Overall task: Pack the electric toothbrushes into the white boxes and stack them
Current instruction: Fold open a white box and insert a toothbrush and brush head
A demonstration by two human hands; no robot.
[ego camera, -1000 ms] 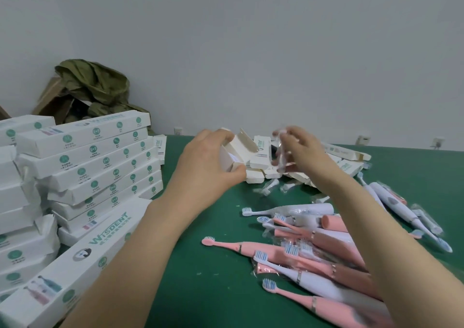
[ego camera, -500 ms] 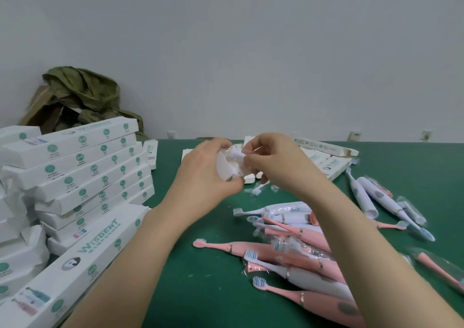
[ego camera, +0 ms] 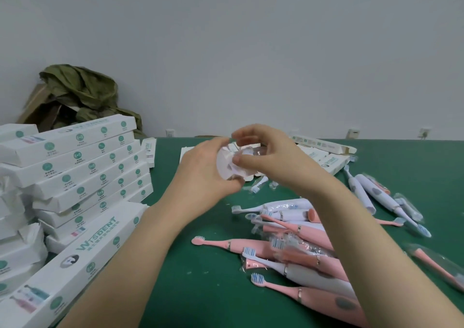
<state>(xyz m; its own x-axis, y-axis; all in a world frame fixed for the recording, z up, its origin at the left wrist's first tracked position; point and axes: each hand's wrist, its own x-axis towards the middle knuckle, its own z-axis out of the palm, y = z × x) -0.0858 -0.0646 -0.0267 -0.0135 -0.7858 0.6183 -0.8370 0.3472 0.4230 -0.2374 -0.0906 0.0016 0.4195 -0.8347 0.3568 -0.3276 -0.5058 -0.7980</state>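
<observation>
My left hand (ego camera: 204, 170) grips a small white box (ego camera: 227, 165) by its open end, above the green table (ego camera: 200, 290). My right hand (ego camera: 270, 155) pinches a small clear-wrapped piece (ego camera: 253, 152) at the box's mouth; what the piece is cannot be made out. A heap of pink and white electric toothbrushes (ego camera: 296, 247) lies under my right forearm. Packed white boxes (ego camera: 82, 167) are stacked at the left, with one long box (ego camera: 75, 260) lying in front of them.
Flat and open white boxes (ego camera: 329, 157) lie behind my hands. More toothbrushes (ego camera: 381, 197) rest at the right, one wrapped pink one (ego camera: 437, 265) near the edge. Loose brush heads (ego camera: 258, 184) lie under my hands. An olive cloth over cardboard (ego camera: 80, 91) sits at the back left.
My hands came together and drew nearer to me; the right hand brought the clear-wrapped piece to the open end of the small box in my left hand.
</observation>
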